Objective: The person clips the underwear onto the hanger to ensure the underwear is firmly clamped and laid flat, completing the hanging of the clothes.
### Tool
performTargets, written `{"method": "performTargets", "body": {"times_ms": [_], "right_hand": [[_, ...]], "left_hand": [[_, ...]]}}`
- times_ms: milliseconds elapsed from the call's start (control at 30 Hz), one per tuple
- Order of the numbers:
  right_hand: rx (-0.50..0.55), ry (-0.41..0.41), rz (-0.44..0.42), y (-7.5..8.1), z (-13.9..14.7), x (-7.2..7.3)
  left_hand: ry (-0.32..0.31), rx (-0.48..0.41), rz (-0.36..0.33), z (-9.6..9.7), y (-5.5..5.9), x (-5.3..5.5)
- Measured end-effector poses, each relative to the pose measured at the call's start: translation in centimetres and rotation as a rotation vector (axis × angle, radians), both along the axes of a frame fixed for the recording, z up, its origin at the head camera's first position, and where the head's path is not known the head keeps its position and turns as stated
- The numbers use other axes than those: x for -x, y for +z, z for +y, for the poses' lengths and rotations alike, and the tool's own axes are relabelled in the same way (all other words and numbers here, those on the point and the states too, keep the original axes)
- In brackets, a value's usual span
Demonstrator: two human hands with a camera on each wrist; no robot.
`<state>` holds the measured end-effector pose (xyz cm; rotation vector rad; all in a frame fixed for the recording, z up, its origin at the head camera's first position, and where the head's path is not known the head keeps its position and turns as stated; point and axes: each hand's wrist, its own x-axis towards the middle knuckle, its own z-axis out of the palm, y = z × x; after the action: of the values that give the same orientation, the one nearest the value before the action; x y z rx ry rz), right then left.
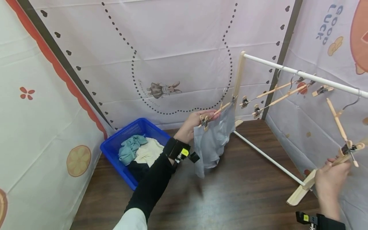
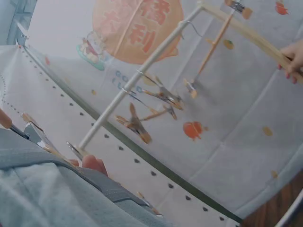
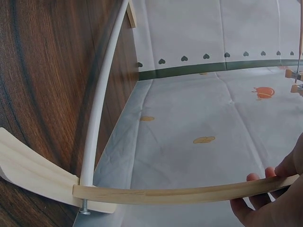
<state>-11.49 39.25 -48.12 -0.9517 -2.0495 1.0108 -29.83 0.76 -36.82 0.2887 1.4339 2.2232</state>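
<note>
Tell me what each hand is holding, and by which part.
The left hand holds a clip hanger, with grey cloth clipped on, by its wooden bar near one clip. The right hand grips the rack by one wooden upright.

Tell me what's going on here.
A person's left hand holds a hanger with a grey garment clipped to it; its hook is off the rail. The right hand grips the rack's near post. Three other hangers hang on the rail with nothing clipped to them. More clothes lie in the blue basket.
</note>
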Motion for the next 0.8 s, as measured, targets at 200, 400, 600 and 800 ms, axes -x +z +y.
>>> {"method": "performTargets", "body": {"times_ms": [200, 400, 600, 800], "right_hand": [[0.035, 0.02, -0.004, 0.1, 0.3, -0.1], [0.008, 0.008, 0.021, -0.1, 0.3, -0.1], [-0.005, 0.003, 0.026, -0.1, 0.3, 0.1], [0.008, 0.013, 0.01, 0.1, 0.3, 0.1]], "left_hand": [[-0.085, -0.078, -0.007, 1.5, 3.8, 2.0], [-0.173, -0.118, 0.024, 3.4, 6.2, 3.8], [-0.145, -0.102, 0.047, 5.9, 7.3, 5.5], [-0.058, -0.033, 0.154, 8.1, 7.2, 6.7]]}}
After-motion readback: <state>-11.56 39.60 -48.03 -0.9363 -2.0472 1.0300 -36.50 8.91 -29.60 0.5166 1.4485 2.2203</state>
